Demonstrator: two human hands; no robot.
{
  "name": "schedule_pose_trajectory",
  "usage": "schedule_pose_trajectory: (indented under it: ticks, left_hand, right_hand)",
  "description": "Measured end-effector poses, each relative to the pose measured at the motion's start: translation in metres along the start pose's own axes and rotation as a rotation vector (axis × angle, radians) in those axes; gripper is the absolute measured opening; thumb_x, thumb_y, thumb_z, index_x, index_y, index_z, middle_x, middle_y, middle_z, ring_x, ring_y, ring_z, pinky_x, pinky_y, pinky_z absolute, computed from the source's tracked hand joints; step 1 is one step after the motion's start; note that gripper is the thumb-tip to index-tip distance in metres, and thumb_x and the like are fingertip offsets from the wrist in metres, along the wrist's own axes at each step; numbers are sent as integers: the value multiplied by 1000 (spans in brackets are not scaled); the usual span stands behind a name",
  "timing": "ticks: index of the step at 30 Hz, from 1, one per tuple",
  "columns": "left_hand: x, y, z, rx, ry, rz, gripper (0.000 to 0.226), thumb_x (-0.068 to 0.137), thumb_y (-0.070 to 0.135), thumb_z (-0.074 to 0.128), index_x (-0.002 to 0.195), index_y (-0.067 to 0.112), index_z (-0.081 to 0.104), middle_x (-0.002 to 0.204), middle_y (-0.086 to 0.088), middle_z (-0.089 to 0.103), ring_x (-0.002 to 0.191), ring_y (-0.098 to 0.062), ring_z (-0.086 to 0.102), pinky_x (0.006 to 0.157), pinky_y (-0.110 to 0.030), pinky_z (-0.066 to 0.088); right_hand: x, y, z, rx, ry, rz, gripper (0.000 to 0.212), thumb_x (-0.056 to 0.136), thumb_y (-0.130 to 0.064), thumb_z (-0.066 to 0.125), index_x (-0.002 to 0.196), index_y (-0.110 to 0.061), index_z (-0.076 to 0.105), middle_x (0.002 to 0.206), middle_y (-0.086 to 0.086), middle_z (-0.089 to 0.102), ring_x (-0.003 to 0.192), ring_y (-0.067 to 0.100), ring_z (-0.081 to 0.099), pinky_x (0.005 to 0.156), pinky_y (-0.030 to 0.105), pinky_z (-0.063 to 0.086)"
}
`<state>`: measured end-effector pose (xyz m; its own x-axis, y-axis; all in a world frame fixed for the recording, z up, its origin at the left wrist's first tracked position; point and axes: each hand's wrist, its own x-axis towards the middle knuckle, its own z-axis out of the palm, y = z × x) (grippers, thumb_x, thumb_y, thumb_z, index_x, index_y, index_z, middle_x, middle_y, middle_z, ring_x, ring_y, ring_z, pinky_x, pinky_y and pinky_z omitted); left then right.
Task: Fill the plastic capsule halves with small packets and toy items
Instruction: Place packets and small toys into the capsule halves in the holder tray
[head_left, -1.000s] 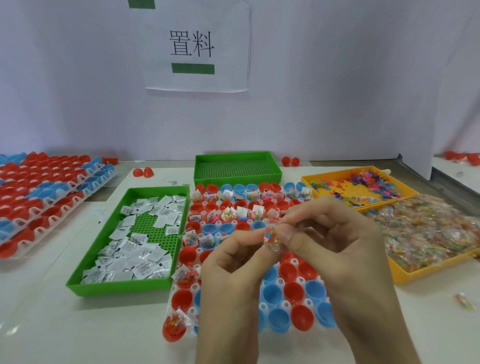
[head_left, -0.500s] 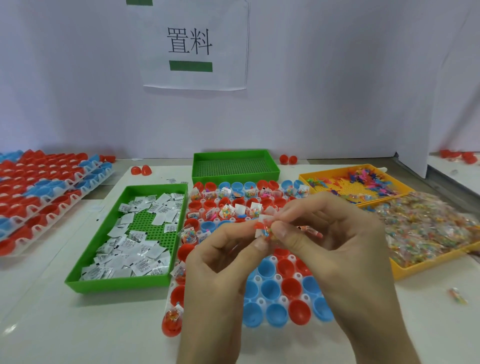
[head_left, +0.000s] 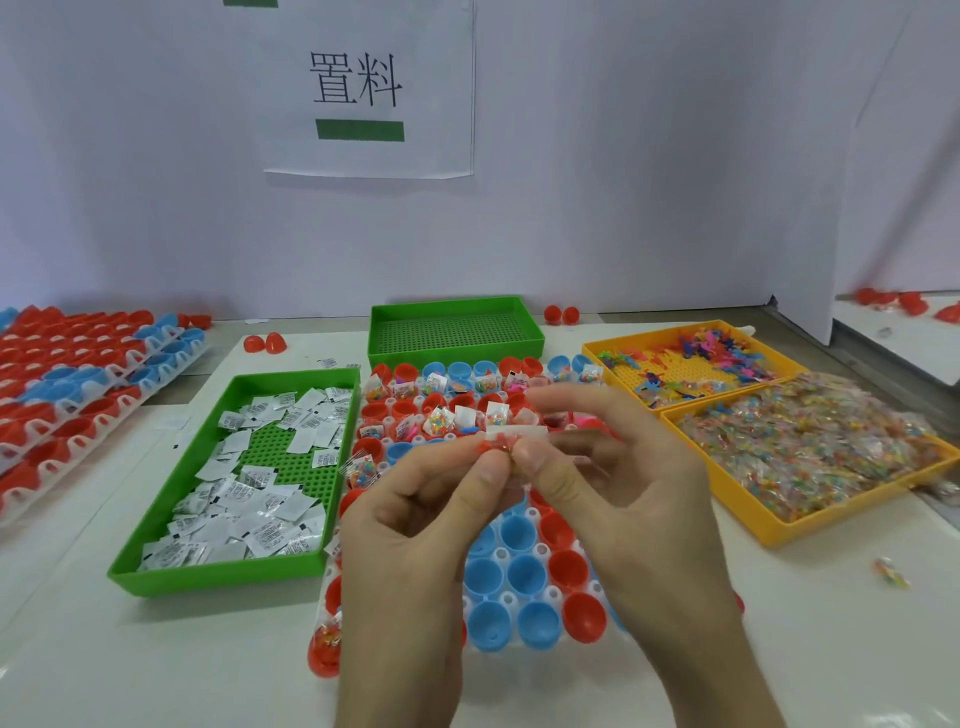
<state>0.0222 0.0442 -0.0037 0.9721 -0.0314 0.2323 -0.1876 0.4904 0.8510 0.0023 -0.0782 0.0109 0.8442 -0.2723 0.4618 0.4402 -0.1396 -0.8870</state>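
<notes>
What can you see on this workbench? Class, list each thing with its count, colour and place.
Sign: one, white, wall.
Capsule rack: one, red and blue halves, centre.
Stacked racks: several, red and blue, far left.
Sachet tray: one, green, left of centre.
Bare tray: one, green, behind the rack.
Toy tray: one, yellow, right rear.
Packet tray: one, yellow, right.
Packet: one, pinched above the rack.
Left hand, right hand: fingers pinching the packet.

Both hands are raised side by side with forearms angled inward, the left hand (head_left: 415, 519) and the right hand (head_left: 613, 493) being met at thumb and forefinger tips in a pinching grip, while the other fingers are loosely curled.
</notes>
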Motion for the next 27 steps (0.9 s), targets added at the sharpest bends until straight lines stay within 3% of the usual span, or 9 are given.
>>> schedule_pose_trajectory:
  ticks: [3, 11, 17, 19, 20, 24, 27]
  left_hand:
    - [1, -1, 1, -20, 45, -4, 26, 53, 23, 88, 78, 21, 82, 83, -10, 78, 80, -22, 76, 70, -24, 59]
    - [-1, -2, 4, -10, -20, 10, 19, 62, 31, 79, 79, 23, 81, 83, -7, 78, 78, -20, 76, 70, -23, 59]
    - [-2, 1, 2, -32, -79, -11, 28, 61, 37, 89, 82, 21, 80, 85, -8, 78, 77, -18, 76, 69, -22, 58]
    - [-1, 1, 3, -21, -22, 5, 14, 66, 23, 88, 77, 22, 80, 78, -7, 77, 71, -18, 75, 65, -21, 58]
    - [-1, 0, 3, -17, 18, 18, 18, 62, 13, 90, 75, 22, 80, 74, -6, 76, 68, -18, 75, 64, -20, 58]
    - [-1, 1, 3, -64, 84, 25, 18, 57, 29, 76, 73, 22, 80, 71, -5, 75, 63, -18, 74, 61, -20, 57]
    - [-3, -1, 8, 16, 43, 38, 16, 60, 32, 76, 73, 23, 80, 72, -8, 76, 64, -19, 75, 61, -19, 57]
  right_hand:
    - [0, 4, -1, 24, -46, 11, 19, 78, -31, 76, 95, -23, 76, 95, -2, 75, 89, 19, 72, 76, 22, 56]
    - [-2, 2, -5, 63, -16, -37, 7, 81, -21, 76, 89, -20, 76, 86, -1, 75, 84, 19, 73, 74, 25, 58]
    - [-3, 0, -11, 66, -66, -21, 15, 82, -20, 72, 93, -12, 78, 85, 1, 76, 84, 18, 73, 73, 22, 58]
    - [-3, -2, -11, 75, -28, -26, 16, 80, -24, 74, 93, -14, 79, 85, -1, 77, 81, 14, 74, 71, 19, 58]
    - [-3, -2, -11, 81, 22, -32, 16, 79, -25, 75, 92, -16, 78, 84, -3, 78, 79, 12, 75, 70, 17, 57]
    - [0, 2, -14, 111, 264, -16, 19, 75, -28, 70, 90, -21, 77, 83, -2, 78, 77, 12, 75, 69, 18, 57]
    - [-1, 4, -12, 70, 197, -10, 18, 77, -29, 70, 90, -21, 78, 86, -5, 78, 84, 11, 75, 74, 21, 59]
